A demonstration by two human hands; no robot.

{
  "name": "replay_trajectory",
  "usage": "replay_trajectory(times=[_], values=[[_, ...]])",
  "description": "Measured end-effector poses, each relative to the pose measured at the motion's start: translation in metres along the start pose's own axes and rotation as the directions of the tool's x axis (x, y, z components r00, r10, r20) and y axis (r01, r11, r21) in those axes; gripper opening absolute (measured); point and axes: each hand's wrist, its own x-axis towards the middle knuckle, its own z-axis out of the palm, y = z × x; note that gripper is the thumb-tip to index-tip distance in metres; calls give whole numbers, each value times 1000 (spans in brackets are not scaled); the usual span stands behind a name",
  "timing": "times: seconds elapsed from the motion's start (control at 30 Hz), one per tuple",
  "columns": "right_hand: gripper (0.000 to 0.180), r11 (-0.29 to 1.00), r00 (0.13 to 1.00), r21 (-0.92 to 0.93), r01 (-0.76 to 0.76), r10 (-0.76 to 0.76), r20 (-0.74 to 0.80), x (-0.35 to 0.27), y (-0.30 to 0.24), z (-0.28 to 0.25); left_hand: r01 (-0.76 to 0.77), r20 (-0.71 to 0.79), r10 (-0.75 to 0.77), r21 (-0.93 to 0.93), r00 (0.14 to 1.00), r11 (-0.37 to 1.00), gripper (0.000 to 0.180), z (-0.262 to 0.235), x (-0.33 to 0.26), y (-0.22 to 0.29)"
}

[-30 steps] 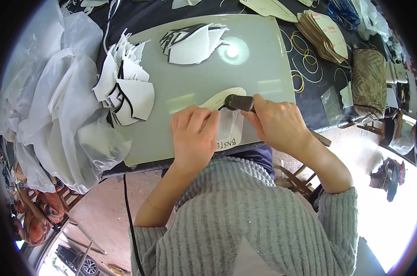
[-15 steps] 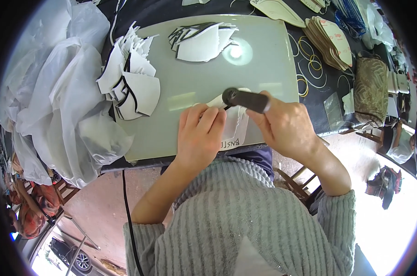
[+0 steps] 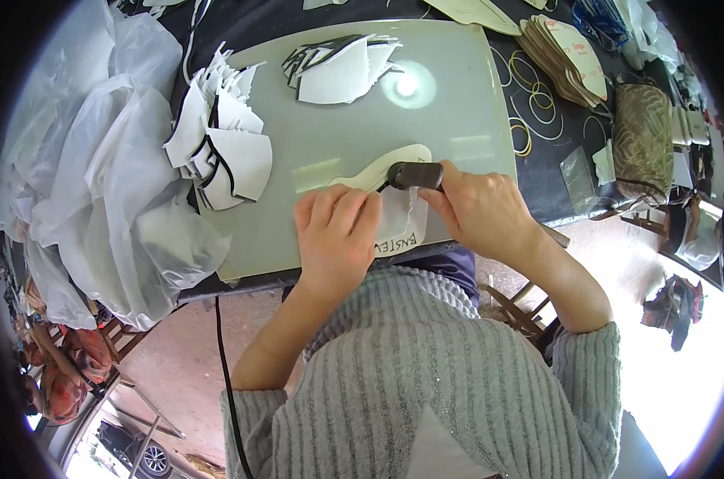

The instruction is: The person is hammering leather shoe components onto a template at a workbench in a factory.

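Near the front edge of the pale board [image 3: 450, 104], my right hand [image 3: 482, 206] grips a hammer [image 3: 418, 175] with a dark head, its round end low over the work. Underneath lies a white cut piece [image 3: 392, 214] with a dark edge, on a clear sheet with handwriting. Beyond it a cream sole-shaped template [image 3: 382, 166] lies flat. My left hand [image 3: 336, 231] bends its fingers down onto the left side of the white piece; the fingertips are partly hidden. Two piles of white cut pieces with black edging rest farther off, one pile [image 3: 342, 73] at the back, another pile [image 3: 238, 160] at the left.
Crumpled plastic bags [image 3: 98, 168] cover the left side of the table. Right of the board are thin looped cords [image 3: 533, 104], a stack of cream insole-shaped pieces [image 3: 565, 60] and a patterned brown roll [image 3: 643, 140]. A black cable [image 3: 224, 359] hangs by my left arm.
The hammer has come down and turned toward the work, with my right hand shifting slightly left. My left hand has slid a little left, and more of the template and white piece shows.
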Motion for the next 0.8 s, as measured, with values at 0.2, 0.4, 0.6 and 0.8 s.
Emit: replay_trajectory(times=[0.2, 0.4, 0.6, 0.8], values=[[25, 988, 983, 119, 102, -81, -166, 2, -11, -16, -47, -34, 48, 29, 998, 998, 27, 1, 0, 0], [33, 999, 998, -44, 27, -25, 50, 2, -15, -12, -31, -13, 31, 9, 999, 999, 25, 2, 0, 0], [26, 1000, 998, 5, -11, 11, 57, -6, -8, 2, 80, -28, -83, -85, 996, 993, 20, -3, 2, -3], [25, 1000, 998, -14, 6, -6, 55, -7, -1, 1, 8, 14, -7, -120, 1000, 993, 24, -12, -5, -11]])
